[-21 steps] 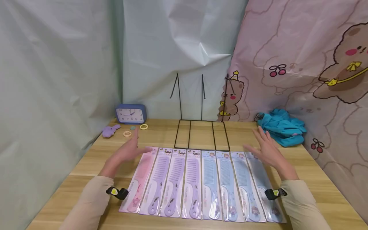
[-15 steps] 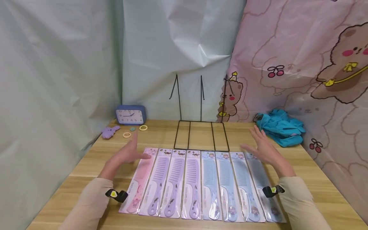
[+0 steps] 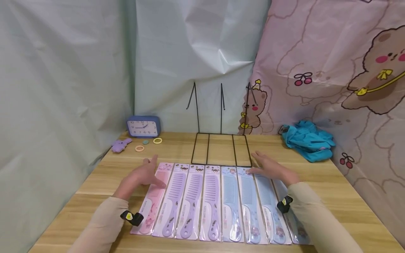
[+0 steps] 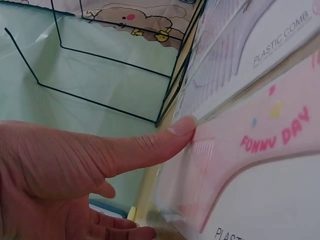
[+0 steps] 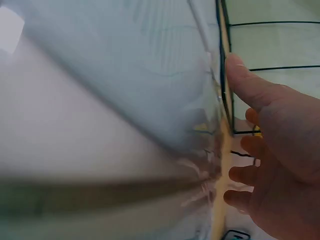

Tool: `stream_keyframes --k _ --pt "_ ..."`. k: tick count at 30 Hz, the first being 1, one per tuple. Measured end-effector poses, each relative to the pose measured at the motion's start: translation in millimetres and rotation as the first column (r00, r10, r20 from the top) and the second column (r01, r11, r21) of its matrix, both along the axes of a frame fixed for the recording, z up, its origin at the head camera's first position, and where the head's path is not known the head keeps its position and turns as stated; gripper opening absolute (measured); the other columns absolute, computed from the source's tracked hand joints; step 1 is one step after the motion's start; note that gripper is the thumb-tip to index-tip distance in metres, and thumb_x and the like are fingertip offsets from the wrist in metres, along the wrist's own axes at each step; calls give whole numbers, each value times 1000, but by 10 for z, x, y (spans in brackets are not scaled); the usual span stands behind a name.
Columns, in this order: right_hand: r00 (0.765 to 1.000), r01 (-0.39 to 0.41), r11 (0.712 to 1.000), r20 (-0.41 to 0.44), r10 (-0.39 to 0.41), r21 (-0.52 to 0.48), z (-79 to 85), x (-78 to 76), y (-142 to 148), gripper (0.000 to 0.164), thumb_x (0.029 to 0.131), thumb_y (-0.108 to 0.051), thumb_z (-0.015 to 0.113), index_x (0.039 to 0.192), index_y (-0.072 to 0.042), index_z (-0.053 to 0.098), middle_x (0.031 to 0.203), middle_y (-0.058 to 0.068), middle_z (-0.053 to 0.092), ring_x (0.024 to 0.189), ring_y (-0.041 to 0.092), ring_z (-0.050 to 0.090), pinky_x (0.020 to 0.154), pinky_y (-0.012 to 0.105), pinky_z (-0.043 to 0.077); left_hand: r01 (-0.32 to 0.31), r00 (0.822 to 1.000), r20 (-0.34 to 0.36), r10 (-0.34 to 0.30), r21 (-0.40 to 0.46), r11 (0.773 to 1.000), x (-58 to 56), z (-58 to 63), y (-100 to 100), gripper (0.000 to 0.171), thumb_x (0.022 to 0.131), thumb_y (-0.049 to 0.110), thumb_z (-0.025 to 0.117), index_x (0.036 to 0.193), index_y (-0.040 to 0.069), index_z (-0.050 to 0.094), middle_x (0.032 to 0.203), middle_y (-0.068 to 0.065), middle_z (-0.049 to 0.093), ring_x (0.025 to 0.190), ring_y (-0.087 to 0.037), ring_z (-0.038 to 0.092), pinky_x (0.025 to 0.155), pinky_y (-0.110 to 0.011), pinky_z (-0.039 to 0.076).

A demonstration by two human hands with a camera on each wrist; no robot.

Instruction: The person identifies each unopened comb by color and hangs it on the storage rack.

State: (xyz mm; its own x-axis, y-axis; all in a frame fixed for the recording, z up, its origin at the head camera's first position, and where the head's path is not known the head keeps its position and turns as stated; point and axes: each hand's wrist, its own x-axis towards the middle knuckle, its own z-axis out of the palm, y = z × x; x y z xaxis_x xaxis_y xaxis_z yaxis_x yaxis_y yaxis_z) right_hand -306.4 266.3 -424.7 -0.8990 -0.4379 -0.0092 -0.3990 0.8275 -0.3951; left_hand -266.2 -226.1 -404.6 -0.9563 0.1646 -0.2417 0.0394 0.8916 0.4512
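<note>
Packaged plastic combs lie side by side in a row on the table: one pink comb (image 3: 157, 188) at the left end, three purple combs (image 3: 192, 196) in the middle, several blue combs (image 3: 250, 196) at the right. My left hand (image 3: 143, 174) is over the pink comb's upper left edge, fingers extended. In the left wrist view its thumb (image 4: 150, 146) reaches over the pink package; contact is unclear. My right hand (image 3: 273, 168) hovers with fingers spread over the upper ends of the blue combs, partly hiding the right ones. Neither hand holds anything.
A black wire rack (image 3: 221, 166) with upright hooked prongs stands behind the combs. At the back left are a blue clock (image 3: 143, 126), a purple clip-like item (image 3: 121, 144) and small hair ties (image 3: 139, 148). Crumpled turquoise fabric (image 3: 310, 142) lies at the back right.
My right hand has moved left from over the row's right end to above the middle blue combs. My left hand has come slightly down. The combs and rack have not moved.
</note>
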Motion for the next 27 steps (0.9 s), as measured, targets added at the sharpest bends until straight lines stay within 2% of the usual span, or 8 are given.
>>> stream_keyframes --k 3,6,12,15,20,27 --pt "1000 -6 1000 17 6 5 -34 -57 -48 84 98 -45 62 154 8 27 159 34 16 144 53 18 115 64 21 -20 1000 21 19 36 999 13 -12 0 133 68 37 92 158 -3 3 151 -48 0 84 -34 60 63 -38 53" --pt "999 -10 1000 31 11 -3 -48 -120 -81 81 100 -42 60 153 9 27 158 34 18 144 52 19 115 63 21 -29 999 35 27 64 998 21 -15 0 131 68 34 93 159 -1 4 152 -46 0 71 -27 56 57 -35 53" --pt "996 30 999 78 -33 38 -28 -207 -170 77 100 -42 60 152 7 32 155 32 30 143 51 23 115 62 23 -15 999 30 14 40 999 -23 -43 -19 131 67 39 93 159 -1 8 153 -45 6 76 -28 58 57 -34 53" --pt "993 44 997 108 -50 60 -17 -216 -184 77 101 -44 58 153 6 31 157 32 25 144 51 20 116 62 20 -14 999 33 13 30 999 -36 -57 -23 133 66 41 93 159 -1 8 154 -45 4 77 -27 58 57 -33 52" --pt "992 23 999 123 -28 38 -34 -246 -177 73 104 -40 53 152 9 30 160 32 17 145 49 20 116 60 21 -18 999 50 16 32 999 -30 -80 -23 134 65 42 93 159 0 8 154 -44 3 77 -28 57 57 -33 53" --pt "995 -39 997 97 32 64 25 -320 -189 67 104 -34 54 152 7 32 159 28 24 143 47 28 116 58 25 -13 999 43 12 30 999 -41 -58 -11 132 66 40 93 159 0 8 155 -44 1 72 -26 56 57 -33 52"
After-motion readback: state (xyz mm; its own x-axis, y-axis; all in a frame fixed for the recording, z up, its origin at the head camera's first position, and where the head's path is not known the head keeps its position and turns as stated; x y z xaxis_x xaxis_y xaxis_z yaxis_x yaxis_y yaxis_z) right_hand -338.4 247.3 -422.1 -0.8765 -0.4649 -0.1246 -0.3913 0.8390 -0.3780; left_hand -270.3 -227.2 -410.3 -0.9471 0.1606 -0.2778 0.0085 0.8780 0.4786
